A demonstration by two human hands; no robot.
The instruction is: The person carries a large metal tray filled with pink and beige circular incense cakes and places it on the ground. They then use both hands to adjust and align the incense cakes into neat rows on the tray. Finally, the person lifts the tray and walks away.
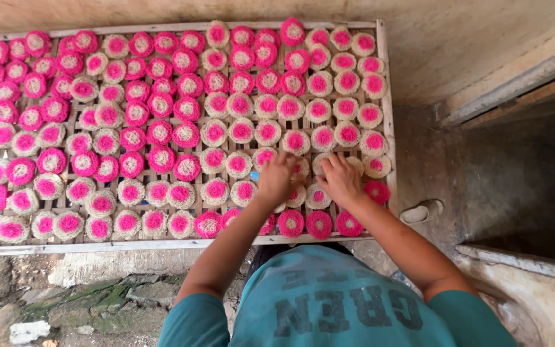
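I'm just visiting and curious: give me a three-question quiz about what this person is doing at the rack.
1. True or false: both hands rest on the pink-and-cream round cakes near the right end of the slatted wooden rack.
2. Which colours do the cakes show? A. green and blue B. pink and cream C. black and yellow
3. What lies on the ground right of the rack?

Key:
1. True: left hand and right hand are both down on cakes.
2. B
3. A pale sandal.
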